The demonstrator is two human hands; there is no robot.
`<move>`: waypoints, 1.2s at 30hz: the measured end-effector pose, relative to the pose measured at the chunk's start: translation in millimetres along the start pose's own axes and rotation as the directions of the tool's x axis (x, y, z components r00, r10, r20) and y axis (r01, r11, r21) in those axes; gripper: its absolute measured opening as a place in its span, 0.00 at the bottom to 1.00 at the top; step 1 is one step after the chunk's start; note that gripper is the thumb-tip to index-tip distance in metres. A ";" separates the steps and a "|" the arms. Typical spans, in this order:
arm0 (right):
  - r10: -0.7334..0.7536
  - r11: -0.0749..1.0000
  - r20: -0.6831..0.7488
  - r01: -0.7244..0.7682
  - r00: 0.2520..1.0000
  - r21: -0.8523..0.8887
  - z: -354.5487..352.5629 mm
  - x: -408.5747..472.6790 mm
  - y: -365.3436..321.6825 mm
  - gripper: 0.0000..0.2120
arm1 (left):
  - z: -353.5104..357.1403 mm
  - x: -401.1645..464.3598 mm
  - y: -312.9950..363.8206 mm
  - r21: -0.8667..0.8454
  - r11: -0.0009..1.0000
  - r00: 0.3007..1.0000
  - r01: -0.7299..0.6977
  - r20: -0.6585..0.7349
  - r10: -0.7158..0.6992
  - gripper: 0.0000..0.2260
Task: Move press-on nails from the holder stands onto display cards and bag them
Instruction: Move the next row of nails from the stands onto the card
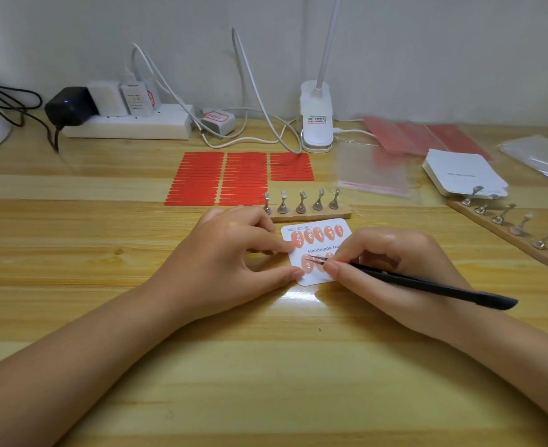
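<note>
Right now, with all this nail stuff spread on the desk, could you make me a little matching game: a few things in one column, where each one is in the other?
Things:
1. tweezers
2. display card
3. red strip sheets
4. stack of blank cards

Places:
A. far right, behind the slanted stand
B. held in the right hand
C. behind the near holder stand, left of the clear bag
D. under the left hand's fingertips

Pairs: 1-B, 2-D, 3-C, 4-A
</note>
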State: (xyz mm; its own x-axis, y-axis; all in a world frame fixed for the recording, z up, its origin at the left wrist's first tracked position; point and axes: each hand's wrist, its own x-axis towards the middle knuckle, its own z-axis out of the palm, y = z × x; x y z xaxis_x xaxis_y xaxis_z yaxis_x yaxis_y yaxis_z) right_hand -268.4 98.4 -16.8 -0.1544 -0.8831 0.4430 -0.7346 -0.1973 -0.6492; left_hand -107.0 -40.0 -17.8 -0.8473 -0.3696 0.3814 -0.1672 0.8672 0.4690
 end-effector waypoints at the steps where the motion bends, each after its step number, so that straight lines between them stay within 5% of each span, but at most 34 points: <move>1: 0.000 1.000 -0.020 0.001 1.000 0.030 -0.8 -1.1 -0.1 0.04 | 0.3 0.2 0.0 -0.003 1.000 1.000 0.002 -0.004 -0.002 0.16; 4: -0.022 0.996 -0.081 0.029 0.997 0.085 -4.9 -5.9 -0.3 0.02 | 0.4 -0.1 0.0 -0.013 1.000 1.000 0.007 -0.013 -0.007 0.15; 9: -0.278 0.938 0.001 0.272 0.961 -0.216 -6.2 -11.0 2.6 0.08 | -0.1 -0.3 -0.8 -0.030 0.999 1.000 0.016 -0.009 -0.016 0.15; 13: -0.382 0.880 0.086 0.391 0.920 -0.270 -2.4 -9.5 9.0 0.07 | 0.4 -0.3 -1.5 -0.028 0.999 1.000 0.022 -0.003 -0.022 0.14; 28: -0.469 0.767 0.139 0.480 0.872 -0.425 1.7 -2.4 5.8 0.11 | 0.3 -0.3 4.0 -0.035 0.996 0.997 0.082 -0.001 -0.082 0.21; 36: -0.457 0.792 0.135 0.471 0.879 -0.388 -1.9 -7.0 8.0 0.11 | -0.8 -1.5 3.7 -0.054 0.996 0.997 0.078 0.014 -0.077 0.24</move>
State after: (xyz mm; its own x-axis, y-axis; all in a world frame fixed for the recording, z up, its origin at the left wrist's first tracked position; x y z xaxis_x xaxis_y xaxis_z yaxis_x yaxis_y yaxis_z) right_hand -274.5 103.8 -24.0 0.2893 -0.7436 0.6028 -0.9108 -0.4076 -0.0657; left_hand -106.0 -36.6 -16.0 -0.8389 -0.4306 0.3328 -0.2051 0.8166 0.5394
